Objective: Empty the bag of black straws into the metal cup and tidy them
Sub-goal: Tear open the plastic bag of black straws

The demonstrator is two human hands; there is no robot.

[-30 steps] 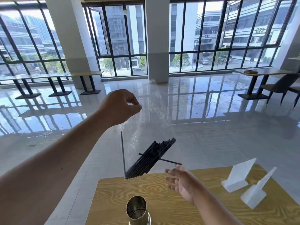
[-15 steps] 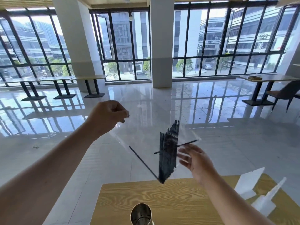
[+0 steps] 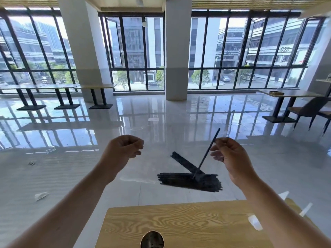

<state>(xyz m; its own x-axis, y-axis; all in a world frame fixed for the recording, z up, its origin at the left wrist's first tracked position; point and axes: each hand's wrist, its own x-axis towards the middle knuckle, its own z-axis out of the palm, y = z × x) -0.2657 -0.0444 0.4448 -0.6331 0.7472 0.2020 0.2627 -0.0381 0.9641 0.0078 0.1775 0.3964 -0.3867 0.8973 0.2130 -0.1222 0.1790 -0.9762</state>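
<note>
A clear plastic bag [image 3: 172, 158] hangs in the air beyond the table's far edge, stretched between my two hands. My left hand [image 3: 123, 149] pinches its upper left corner. My right hand [image 3: 227, 154] pinches the upper right corner. Inside it, the black straws [image 3: 189, 181] lie in a horizontal bundle along the bottom, with a smaller bunch slanting up to the left and one single straw [image 3: 208, 151] standing up beside my right fingers. The metal cup [image 3: 152, 240] stands on the wooden table [image 3: 179, 222] at the bottom edge of the view, only its open rim showing.
White plastic sign holders [image 3: 254, 222] sit at the table's right side, partly behind my right forearm. Beyond the table lies glossy floor with paper scraps [image 3: 41, 196] at left. Other tables [image 3: 95, 86] and a chair [image 3: 311, 110] stand far back by the windows.
My right hand rose and took hold of the bag's right corner. The straw bundle swung from upright to lying flat along the bottom of the bag. The view tilted upward.
</note>
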